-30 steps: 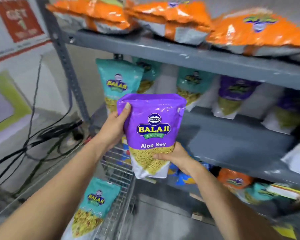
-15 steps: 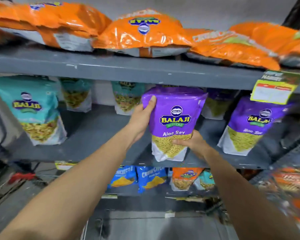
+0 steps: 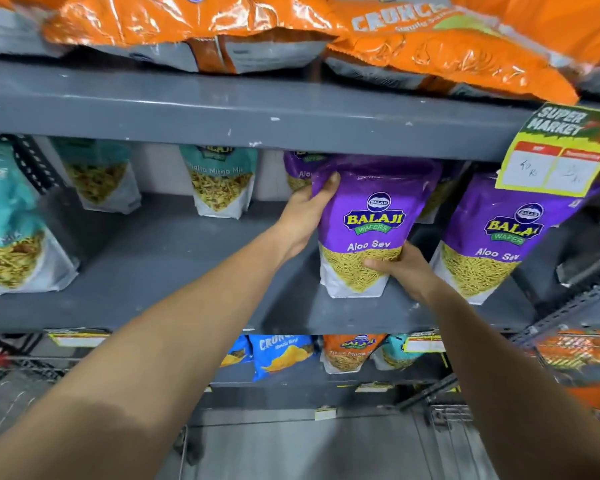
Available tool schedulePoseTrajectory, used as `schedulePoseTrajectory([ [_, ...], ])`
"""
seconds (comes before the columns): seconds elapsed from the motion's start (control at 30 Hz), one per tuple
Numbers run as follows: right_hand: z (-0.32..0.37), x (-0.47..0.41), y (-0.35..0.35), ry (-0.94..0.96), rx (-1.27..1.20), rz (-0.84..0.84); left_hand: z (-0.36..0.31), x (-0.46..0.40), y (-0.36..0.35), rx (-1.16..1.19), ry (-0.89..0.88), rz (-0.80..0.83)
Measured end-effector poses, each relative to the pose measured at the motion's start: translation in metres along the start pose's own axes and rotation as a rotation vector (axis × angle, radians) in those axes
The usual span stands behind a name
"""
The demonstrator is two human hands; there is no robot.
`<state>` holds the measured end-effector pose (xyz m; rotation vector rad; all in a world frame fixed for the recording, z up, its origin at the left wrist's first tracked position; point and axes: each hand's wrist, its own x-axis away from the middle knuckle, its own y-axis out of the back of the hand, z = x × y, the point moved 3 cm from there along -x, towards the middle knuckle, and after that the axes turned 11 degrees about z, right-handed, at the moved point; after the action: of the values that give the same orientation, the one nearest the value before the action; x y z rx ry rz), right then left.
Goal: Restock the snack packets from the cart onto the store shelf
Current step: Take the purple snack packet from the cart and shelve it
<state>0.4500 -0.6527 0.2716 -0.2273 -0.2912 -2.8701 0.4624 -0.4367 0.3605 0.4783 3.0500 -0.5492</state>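
From my head camera: I stand a purple packet (image 3: 369,226) upright on the grey middle shelf (image 3: 174,258), its base at or just above the board. My left hand (image 3: 305,216) wraps its upper edge to keep it from tipping; my right hand (image 3: 400,268) clasps the lower corner to steer it. Just right of my grip stands a matching packet (image 3: 499,244), likely so the same kind stays together. Another purple packet (image 3: 297,169) sits behind.

Two bare forearms enter from the lower frame edge, sleeveless throughout their visible length, ending in an ungloved left hand (image 3: 303,216) and an ungloved right hand (image 3: 404,268), with no rings, watch or bands observed, and short, unpainted fingernails.
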Motion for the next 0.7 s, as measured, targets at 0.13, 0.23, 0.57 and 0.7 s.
schedulePoseTrajectory([
  [0.13, -0.009, 0.009, -0.006, 0.032, -0.017, -0.078, -0.002, 0.007, -0.001, -0.048, 0.005, 0.018],
  [0.23, -0.015, 0.018, -0.014, 0.065, -0.077, -0.144, -0.008, 0.015, 0.001, -0.089, 0.021, 0.018],
  [0.57, -0.010, 0.041, -0.052, 0.082, -0.127, -0.327, -0.041, 0.048, 0.025, -0.214, -0.067, -0.083],
  [0.7, -0.012, 0.075, -0.082, 0.134, -0.044, -0.653, -0.048, 0.101, 0.077, -0.367, -0.061, -0.202],
])
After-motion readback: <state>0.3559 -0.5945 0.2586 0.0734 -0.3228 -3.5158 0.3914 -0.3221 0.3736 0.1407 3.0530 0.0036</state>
